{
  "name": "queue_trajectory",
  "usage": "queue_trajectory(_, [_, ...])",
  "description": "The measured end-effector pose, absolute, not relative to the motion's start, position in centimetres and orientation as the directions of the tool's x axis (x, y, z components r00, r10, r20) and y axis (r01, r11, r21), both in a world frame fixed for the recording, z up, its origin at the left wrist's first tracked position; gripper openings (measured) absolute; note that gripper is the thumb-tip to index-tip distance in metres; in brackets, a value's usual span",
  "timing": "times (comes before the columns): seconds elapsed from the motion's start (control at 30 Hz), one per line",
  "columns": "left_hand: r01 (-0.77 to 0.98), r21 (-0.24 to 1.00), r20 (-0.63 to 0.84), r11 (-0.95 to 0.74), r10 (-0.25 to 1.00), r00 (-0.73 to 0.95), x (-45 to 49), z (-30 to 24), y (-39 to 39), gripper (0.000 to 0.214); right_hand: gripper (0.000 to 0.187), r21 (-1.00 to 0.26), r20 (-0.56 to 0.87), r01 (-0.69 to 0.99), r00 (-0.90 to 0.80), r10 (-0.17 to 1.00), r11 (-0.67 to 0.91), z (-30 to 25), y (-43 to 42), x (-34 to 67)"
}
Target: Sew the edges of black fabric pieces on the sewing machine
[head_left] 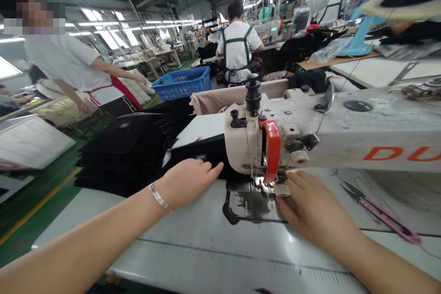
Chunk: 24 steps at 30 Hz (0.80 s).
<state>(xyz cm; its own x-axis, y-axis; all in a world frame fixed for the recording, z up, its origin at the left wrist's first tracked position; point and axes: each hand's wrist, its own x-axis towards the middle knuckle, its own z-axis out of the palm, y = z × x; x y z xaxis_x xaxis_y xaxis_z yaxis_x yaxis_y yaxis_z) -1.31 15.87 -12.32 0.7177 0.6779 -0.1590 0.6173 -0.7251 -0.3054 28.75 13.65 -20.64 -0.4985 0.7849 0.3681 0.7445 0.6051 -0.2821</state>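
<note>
A cream sewing machine (310, 133) with a red guard (273, 149) stands on a grey-white table (213, 243). My left hand (186, 181) lies on black fabric (203, 151) just left of the machine head, index finger stretched toward the needle area, other fingers curled. My right hand (310, 206) rests on the table right of the needle plate (251, 202), fingers pressed together at a small white piece (282, 189) beside the presser foot. A bracelet is on my left wrist.
Pink-handled thread snips (386, 216) lie on the table at right. A stack of black fabric pieces (127, 151) sits left of the machine. A blue crate (182, 82) and other workers stand behind. The green floor is at left.
</note>
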Motion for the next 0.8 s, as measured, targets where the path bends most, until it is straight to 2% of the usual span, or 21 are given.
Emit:
queue_trajectory(0.07, [0.635,-0.287,-0.361,-0.717,0.695,0.622,-0.1,-11.0,12.3,0.063,0.002,-0.288,0.336,0.734,-0.524,0.783,0.615,-20.5,13.7,28.8])
queue_trajectory(0.13, [0.649,-0.131,-0.472,-0.749,0.623,0.624,1.3,-9.9,9.4,0.066,0.004,-0.309,0.342,0.723,-0.521,0.782,0.618,-20.5,13.9,28.8])
queue_trajectory(0.27, [0.675,0.298,-0.504,-0.675,0.489,0.712,3.6,-8.7,8.2,0.049,0.005,-0.297,0.429,0.739,-0.462,0.776,0.605,-20.8,14.2,28.4])
queue_trajectory(0.33, [0.699,0.386,-0.417,-0.602,0.562,0.714,4.2,-9.4,9.3,0.036,0.008,-0.265,0.460,0.711,-0.500,0.734,0.651,-21.1,14.0,28.3])
queue_trajectory(0.4, [0.714,0.354,-0.214,-0.604,0.690,0.691,4.6,-11.3,10.3,0.032,0.016,-0.256,0.464,0.596,-0.615,0.638,0.761,-21.3,13.5,28.2])
queue_trajectory(0.43, [0.722,0.297,-0.079,-0.625,0.737,0.671,4.7,-12.5,10.7,0.030,0.022,-0.266,0.455,0.513,-0.679,0.575,0.816,-21.4,13.1,28.2])
queue_trajectory(0.5, [0.696,0.140,0.122,-0.705,0.709,0.694,4.9,-15.1,10.8,0.030,0.030,-0.292,0.440,0.383,-0.760,0.479,0.876,-21.5,12.4,28.1])
queue_trajectory(0.53, [0.673,0.079,0.174,-0.735,0.675,0.717,4.9,-16.2,10.8,0.031,0.031,-0.303,0.435,0.356,-0.774,0.460,0.884,-21.5,12.2,28.0])
queue_trajectory(0.6, [0.646,0.015,0.209,-0.763,0.634,0.744,4.8,-17.6,10.6,0.032,0.033,-0.314,0.443,0.344,-0.771,0.457,0.885,-21.5,11.8,27.7])
queue_trajectory(0.67, [0.638,0.012,0.196,-0.770,0.627,0.754,4.5,-18.2,10.9,0.032,0.033,-0.304,0.467,0.359,-0.752,0.466,0.883,-21.7,11.7,27.5])
queue_trajectory(0.8, [0.652,0.123,0.169,-0.749,0.663,0.729,3.8,-17.9,13.2,0.032,0.033,-0.275,0.459,0.416,-0.736,0.498,0.867,-21.9,11.9,27.0])
